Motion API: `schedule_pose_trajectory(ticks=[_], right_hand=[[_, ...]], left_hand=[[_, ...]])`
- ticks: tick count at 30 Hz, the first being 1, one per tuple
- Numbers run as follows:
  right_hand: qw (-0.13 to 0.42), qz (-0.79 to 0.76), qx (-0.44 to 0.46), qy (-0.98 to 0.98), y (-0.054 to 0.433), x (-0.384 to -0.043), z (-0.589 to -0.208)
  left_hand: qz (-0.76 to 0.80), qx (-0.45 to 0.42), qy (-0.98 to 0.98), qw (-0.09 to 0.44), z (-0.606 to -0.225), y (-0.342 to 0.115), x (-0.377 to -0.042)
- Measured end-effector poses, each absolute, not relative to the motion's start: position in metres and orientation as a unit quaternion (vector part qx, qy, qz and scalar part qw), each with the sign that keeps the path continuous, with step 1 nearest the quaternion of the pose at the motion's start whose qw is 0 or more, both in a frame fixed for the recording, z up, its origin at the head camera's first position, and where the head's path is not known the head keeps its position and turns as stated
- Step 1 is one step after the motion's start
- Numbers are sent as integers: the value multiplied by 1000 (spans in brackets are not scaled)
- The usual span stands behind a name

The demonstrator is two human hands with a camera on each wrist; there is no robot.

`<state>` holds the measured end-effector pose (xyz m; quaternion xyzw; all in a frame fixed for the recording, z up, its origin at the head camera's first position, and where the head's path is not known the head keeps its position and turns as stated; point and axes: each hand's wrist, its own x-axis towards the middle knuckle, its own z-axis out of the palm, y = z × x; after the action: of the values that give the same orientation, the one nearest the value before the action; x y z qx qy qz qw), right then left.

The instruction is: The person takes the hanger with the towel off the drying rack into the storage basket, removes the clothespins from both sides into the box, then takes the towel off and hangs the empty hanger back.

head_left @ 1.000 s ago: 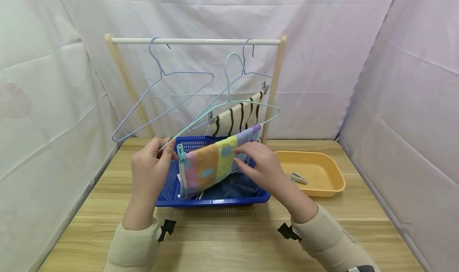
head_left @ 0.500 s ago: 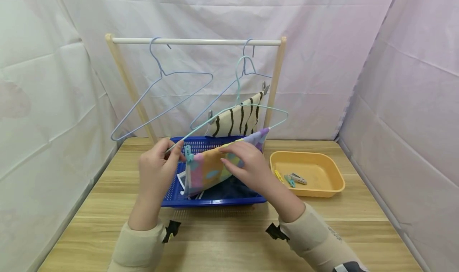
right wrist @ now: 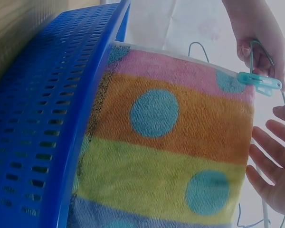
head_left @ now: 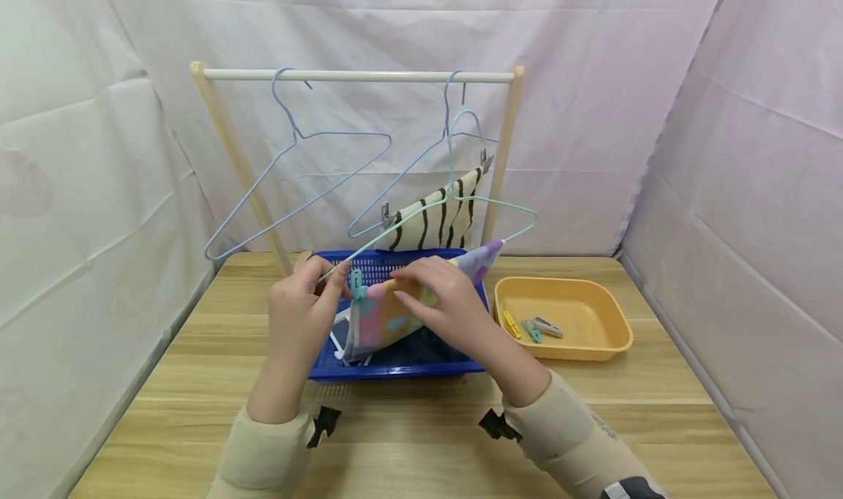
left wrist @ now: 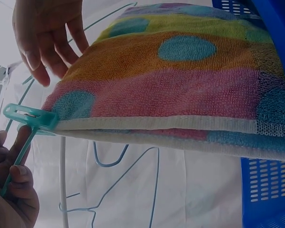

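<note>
My left hand (head_left: 304,305) grips the lower left corner of a mint-green wire hanger (head_left: 388,230), tilted over the basket. Folded over the hanger's bottom bar hangs a striped towel (left wrist: 171,90) with blue dots, in pink, orange, yellow and purple. A teal clothespin (head_left: 356,284) clamps its left end, close to my left fingers. My right hand (head_left: 448,301) is at the towel's upper edge, thumb and fingers apart. In the right wrist view its fingertips (right wrist: 259,135) lie along that edge, the fingers loosely spread.
Beneath the towel is a blue basket (head_left: 395,372) with dark cloth inside. A yellow tray (head_left: 596,353) with several clothespins stands to the right. Behind, a rack (head_left: 356,77) carries blue hangers (head_left: 263,177); a black-striped cloth (head_left: 437,221) is clipped on the right one.
Left hand, hanger and towel have shifted right, the hanger hook lower. My right hand has slid left along the towel's upper edge toward the clothespin. More of the tray's clothespins show.
</note>
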<state>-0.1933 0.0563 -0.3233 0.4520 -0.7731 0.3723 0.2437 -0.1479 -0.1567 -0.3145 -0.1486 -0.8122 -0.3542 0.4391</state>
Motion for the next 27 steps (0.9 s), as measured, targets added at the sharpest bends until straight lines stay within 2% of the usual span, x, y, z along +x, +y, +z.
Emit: schedule_pose_trajectory(ticks=[8, 14, 27], right_hand=[[232, 364, 447, -783, 48, -189, -321], [228, 364, 453, -781, 43, -188, -323], [146, 433, 450, -767, 37, -182, -322]], left_hand=[[-357, -153, -817, 426, -316, -154, -146], [-346, -173, -811, 440, -317, -151, -147], [-338, -201, -802, 449, -318, -147, -147]])
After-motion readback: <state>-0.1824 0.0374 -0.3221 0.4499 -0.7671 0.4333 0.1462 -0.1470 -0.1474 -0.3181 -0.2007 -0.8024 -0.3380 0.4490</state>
